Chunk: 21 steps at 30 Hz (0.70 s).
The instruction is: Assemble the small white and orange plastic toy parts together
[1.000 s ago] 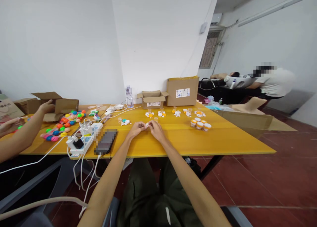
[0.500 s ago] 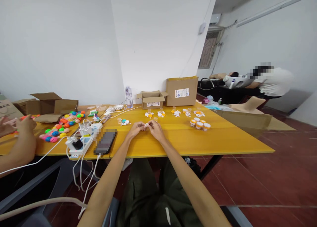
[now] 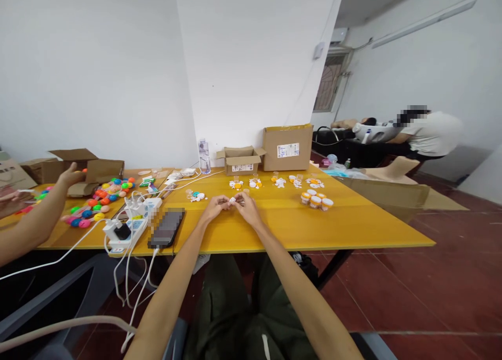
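Close to the table's near side, my left hand [image 3: 215, 209] and my right hand [image 3: 247, 208] meet with their fingertips pinched on a small white piece [image 3: 232, 199] that has dark or reddish specks. It is too small for me to name its kind. Just behind my right hand, a small clear container [image 3: 246, 191] is partly hidden. To the left of my hands lies a little pile of white pieces with a teal ring [image 3: 195, 195]. Off to the right, several white-lidded tubs with orange bands [image 3: 315, 199] stand grouped together.
Farther back runs a row of small piles of white and orange pieces [image 3: 279, 182], some beside clear cups. Behind them stand an open carton [image 3: 242, 161], a large box [image 3: 287, 149] and a bottle [image 3: 204, 156]. A phone [image 3: 168, 227], a power strip [image 3: 137, 226] and a co-worker's arm [image 3: 43, 213] are left.
My hands stay nearly in place, and the white piece shows more clearly between the fingertips. The co-worker's hand at the left has moved up and right toward the open box.
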{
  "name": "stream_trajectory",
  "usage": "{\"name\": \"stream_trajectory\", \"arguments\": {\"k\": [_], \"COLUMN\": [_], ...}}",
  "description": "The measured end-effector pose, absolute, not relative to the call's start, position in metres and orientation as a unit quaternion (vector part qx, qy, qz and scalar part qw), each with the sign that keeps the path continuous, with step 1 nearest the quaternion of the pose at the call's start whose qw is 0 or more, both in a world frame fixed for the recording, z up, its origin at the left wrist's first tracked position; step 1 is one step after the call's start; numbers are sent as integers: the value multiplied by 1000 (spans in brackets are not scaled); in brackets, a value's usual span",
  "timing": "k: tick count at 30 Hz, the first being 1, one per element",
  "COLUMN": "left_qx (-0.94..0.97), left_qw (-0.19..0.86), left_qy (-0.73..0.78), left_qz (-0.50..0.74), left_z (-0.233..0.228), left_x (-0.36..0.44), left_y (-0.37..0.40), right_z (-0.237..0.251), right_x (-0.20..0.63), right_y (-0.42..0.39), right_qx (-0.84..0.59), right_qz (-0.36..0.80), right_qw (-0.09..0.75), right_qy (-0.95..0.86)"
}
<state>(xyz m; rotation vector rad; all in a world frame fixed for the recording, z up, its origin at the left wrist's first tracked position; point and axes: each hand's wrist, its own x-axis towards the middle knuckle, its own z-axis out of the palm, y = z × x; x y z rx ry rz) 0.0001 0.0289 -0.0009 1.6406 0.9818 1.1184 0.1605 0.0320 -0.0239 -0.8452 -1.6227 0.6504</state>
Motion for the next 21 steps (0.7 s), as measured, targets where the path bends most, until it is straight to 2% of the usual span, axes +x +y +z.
{"name": "stream_trajectory", "arguments": {"k": [10,21], "left_qx": [665,664], "left_qw": [454,464], "left_qy": [380,362], "left_qz": [455,461], "left_z": [0,-3], "left_x": [0,0], "left_y": [28,31], "right_z": [-23,-16], "right_x": [161,160], "right_y": [31,21], "right_qx": [-361,-371], "right_qz": [284,211], "right_qw": [556,538], "right_qy": [-693,-727]}}
